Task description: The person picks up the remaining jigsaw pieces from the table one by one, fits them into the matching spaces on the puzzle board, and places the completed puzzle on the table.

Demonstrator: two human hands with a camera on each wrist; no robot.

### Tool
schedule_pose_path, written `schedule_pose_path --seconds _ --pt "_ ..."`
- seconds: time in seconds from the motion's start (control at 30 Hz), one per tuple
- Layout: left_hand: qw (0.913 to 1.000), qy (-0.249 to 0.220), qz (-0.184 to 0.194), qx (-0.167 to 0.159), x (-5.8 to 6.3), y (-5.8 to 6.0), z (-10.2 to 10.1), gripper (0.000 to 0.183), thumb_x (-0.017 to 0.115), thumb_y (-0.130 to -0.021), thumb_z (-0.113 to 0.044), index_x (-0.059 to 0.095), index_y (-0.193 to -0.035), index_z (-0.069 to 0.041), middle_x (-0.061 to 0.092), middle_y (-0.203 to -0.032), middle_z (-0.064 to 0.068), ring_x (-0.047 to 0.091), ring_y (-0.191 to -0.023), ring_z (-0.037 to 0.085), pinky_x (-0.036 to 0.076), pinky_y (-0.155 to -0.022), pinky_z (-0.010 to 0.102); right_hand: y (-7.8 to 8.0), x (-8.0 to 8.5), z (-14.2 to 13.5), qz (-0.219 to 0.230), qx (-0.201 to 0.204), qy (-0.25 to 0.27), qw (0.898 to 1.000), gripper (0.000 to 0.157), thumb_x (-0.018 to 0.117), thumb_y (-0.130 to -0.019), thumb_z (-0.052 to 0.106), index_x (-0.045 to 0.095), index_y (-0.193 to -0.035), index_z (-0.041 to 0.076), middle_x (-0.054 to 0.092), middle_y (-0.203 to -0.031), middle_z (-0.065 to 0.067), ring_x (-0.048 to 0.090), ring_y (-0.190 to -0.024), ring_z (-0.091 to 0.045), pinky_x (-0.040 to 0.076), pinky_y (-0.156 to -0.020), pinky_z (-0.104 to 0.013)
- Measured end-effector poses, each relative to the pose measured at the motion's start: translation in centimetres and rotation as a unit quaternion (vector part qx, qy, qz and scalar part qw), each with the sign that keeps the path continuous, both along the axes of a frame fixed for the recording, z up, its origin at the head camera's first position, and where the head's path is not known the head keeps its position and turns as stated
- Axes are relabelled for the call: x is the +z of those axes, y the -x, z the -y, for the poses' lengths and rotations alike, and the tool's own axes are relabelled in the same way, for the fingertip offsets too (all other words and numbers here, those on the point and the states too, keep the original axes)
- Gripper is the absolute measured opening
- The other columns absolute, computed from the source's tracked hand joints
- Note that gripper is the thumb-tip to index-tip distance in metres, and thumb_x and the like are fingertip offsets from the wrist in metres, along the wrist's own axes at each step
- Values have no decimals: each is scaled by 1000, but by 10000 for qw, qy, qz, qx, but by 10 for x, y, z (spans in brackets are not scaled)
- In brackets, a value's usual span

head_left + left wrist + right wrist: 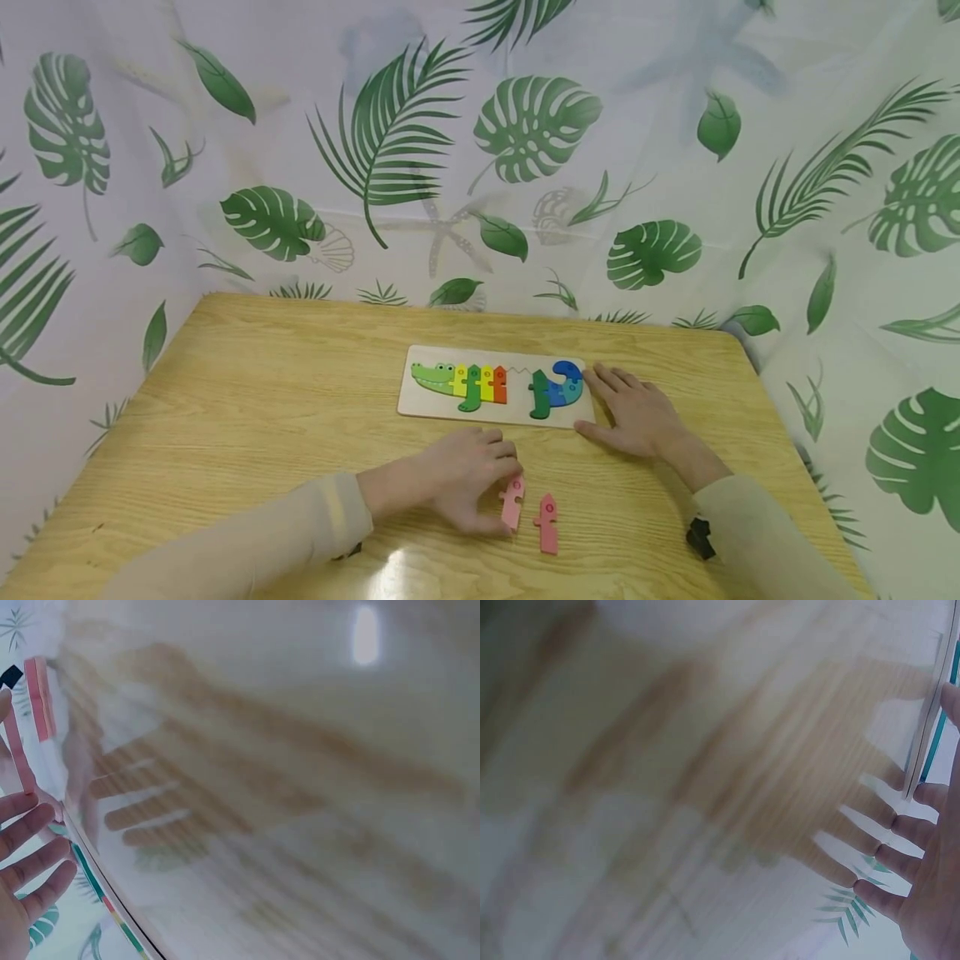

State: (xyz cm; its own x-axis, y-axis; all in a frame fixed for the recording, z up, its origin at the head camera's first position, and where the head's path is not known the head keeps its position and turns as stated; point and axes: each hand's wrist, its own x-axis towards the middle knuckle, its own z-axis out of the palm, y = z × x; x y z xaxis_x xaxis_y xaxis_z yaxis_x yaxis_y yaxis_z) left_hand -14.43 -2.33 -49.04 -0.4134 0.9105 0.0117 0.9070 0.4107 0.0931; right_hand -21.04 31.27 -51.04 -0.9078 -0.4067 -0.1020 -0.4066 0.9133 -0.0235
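Note:
A light pink puzzle piece [512, 503] is pinched between thumb and forefinger of my left hand [467, 479]; the left wrist view shows this pink piece [18, 746] edge-on, the other fingers spread. Just right of it, a darker pink puzzle piece [548, 525] lies on the table. Beyond stands a wooden crocodile puzzle board [442, 408], flat, with head, several coloured body pieces and a blue tail in it. A bare gap shows between the red piece [500, 386] and the rear green leg piece [539, 397]. My right hand [637, 412] rests at the board's right end, fingers extended, thumb at its near corner.
The wood-grain table [285, 375] has a glossy surface that mirrors both hands in the wrist views. A white leaf-printed cloth [450, 167] hangs behind the table and along its sides.

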Motion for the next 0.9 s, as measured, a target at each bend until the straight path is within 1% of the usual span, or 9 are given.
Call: schedule_pose_path --seconds 0.1,0.2,0.33,0.4,0.53,0.7,0.83,0.9 --pt "9999 21 108 75 1 4 1 71 56 -91 -77 67 -132 -21 70 -129 -4 63 -115 14 54 -99 28 0 -1 0 -18 5 -3 10000 98 47 -96 79 30 -167 14 34 -172 -17 40 -154 -47 39 -115 -72" --pt "9997 44 174 150 2 9 1 72 56 -91 -77 66 -134 -21 69 -131 -4 62 -116 14 53 -100 29 -1 -1 1 -47 8 30 10000 98 48 -96 78 31 -167 14 35 -172 -18 40 -153 -47 39 -115 -72" --pt "9997 56 48 228 1 16 -1 73 54 -91 -77 66 -135 -21 69 -131 -4 61 -112 14 53 -93 28 -1 -1 1 -45 17 66 10000 98 49 -96 78 31 -167 14 34 -172 -17 40 -154 -47 38 -116 -71" --pt "9996 65 -17 256 0 19 -1 73 53 -91 -77 66 -136 -21 69 -132 -3 62 -112 14 53 -91 28 -1 0 0 -32 20 72 10000 98 49 -95 78 30 -167 14 33 -172 -17 39 -154 -47 38 -116 -72" --pt "9995 84 24 318 0 25 -2 72 54 -91 -76 66 -136 -21 69 -130 -3 61 -108 14 52 -89 28 -1 -1 0 -8 30 38 10000 99 47 -96 79 30 -168 13 33 -172 -18 39 -154 -47 38 -116 -72" --pt "9989 58 76 451 0 34 -2 71 55 -91 -75 66 -135 -21 69 -126 -5 58 -104 13 51 -88 27 0 -2 -1 -10 12 17 10000 99 47 -96 79 29 -168 14 32 -173 -17 38 -154 -47 38 -116 -72" --pt "9988 35 80 483 1 39 -2 73 54 -91 -75 65 -137 -20 69 -127 -3 59 -108 15 53 -92 29 0 -2 0 3 13 25 10000 99 47 -96 79 29 -168 14 32 -173 -17 39 -154 -47 38 -116 -72" --pt "9989 1 54 474 1 42 -2 73 54 -92 -74 65 -137 -19 69 -128 -3 60 -109 15 53 -93 29 1 -2 0 6 11 37 10000 99 48 -95 79 29 -168 15 32 -173 -17 39 -154 -46 38 -117 -71"
